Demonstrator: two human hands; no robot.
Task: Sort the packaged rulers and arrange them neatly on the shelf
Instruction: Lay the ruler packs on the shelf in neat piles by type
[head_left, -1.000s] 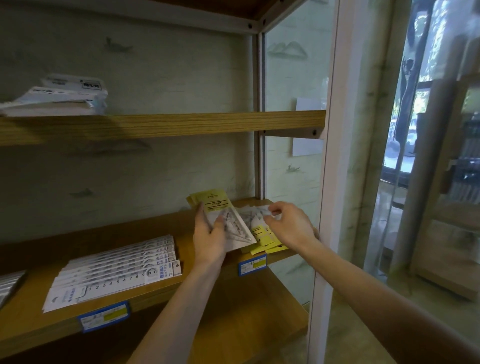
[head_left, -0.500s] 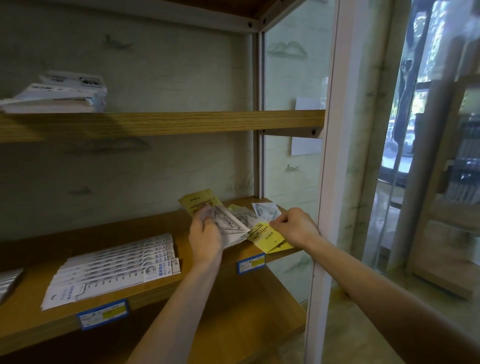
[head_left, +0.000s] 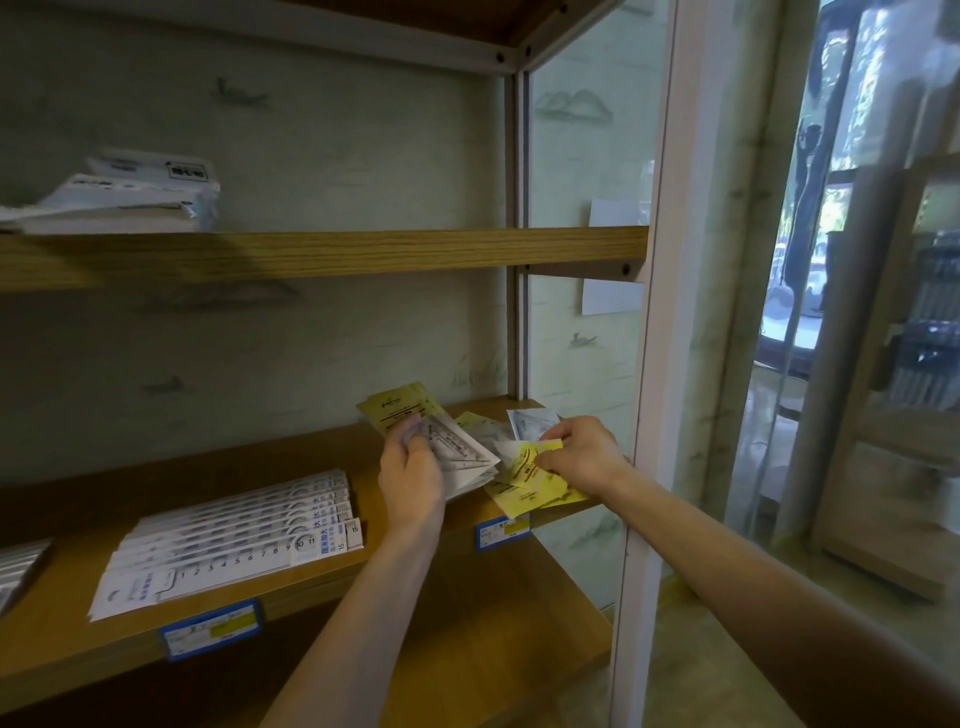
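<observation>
Gripping a stack of yellow-headed triangle ruler packs (head_left: 441, 441), the left hand (head_left: 410, 478) holds it at frame centre above the middle shelf (head_left: 62, 644). Right hand (head_left: 584, 457) pinches one yellow pack (head_left: 530, 467), now pulled nearer the shelf edge than before. Straight ruler packs (head_left: 234, 540) lie fanned at lower left.

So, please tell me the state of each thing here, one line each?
Left hand: grips triangle ruler packs.
Right hand: pinches a yellow pack.
Straight ruler packs: lying fanned in a row.
Loose packs: scattered, overlapping.
White stack: untidy, upper shelf.
</observation>
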